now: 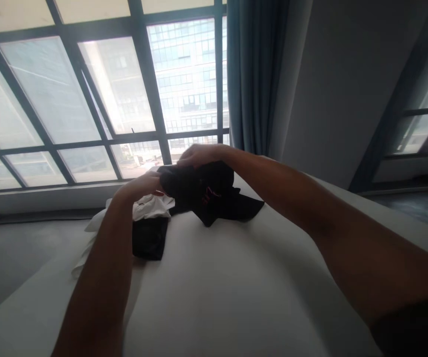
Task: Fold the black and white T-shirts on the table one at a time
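A black garment (195, 191) with pinkish-red lettering is bunched up over the far end of a white-covered surface (214, 277), and its lower part spreads on that surface. My right hand (202, 154) grips its top from above, fingers curled into the cloth. At its left end, my left hand (147, 184) is closed on the edge, the fingertips partly hidden by the fabric. Just below my left hand lie a crumpled white cloth (150, 207) and a folded black cloth (150, 239).
Tall gridded windows (184, 74) rise behind the surface, with one pane tilted ajar. A blue-grey curtain (256, 74) hangs beside a grey wall (329, 99). Grey floor (28, 253) shows at the left, past the surface's edge.
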### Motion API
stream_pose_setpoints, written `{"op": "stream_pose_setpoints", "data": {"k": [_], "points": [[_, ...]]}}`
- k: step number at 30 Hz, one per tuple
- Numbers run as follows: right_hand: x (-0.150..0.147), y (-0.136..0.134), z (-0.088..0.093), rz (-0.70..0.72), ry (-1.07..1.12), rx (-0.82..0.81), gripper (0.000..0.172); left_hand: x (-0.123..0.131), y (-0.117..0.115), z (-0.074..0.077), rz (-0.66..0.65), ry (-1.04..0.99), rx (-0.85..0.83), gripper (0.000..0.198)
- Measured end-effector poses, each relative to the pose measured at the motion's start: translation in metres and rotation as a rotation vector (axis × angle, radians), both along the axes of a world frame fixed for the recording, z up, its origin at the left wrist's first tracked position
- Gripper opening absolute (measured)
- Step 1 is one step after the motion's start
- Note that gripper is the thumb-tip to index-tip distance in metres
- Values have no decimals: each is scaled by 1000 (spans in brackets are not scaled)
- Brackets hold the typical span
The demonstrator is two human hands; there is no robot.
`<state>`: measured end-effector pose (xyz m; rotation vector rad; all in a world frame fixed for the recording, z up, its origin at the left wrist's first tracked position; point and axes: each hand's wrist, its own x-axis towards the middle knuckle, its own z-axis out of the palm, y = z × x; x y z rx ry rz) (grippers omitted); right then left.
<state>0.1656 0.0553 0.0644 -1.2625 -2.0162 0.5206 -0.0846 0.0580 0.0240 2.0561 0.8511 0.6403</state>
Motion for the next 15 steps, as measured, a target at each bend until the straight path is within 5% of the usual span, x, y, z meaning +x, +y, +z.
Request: {"op": "stream_pose_setpoints", "data": {"k": [4,10,12,15], "points": [[47,-2,-75,-258,-197,-225,47,-6,24,-11,105,199,0,22],[84,-24,-141,-503,-517,-485,122,4,52,-29,191,282,156,36],[93,-27,-155,-514,-517,-493,119,8,56,-36,150,316,235,46],[106,-27,-170,-507,-439,-418,81,13,59,-49,58,357,326,57]]}}
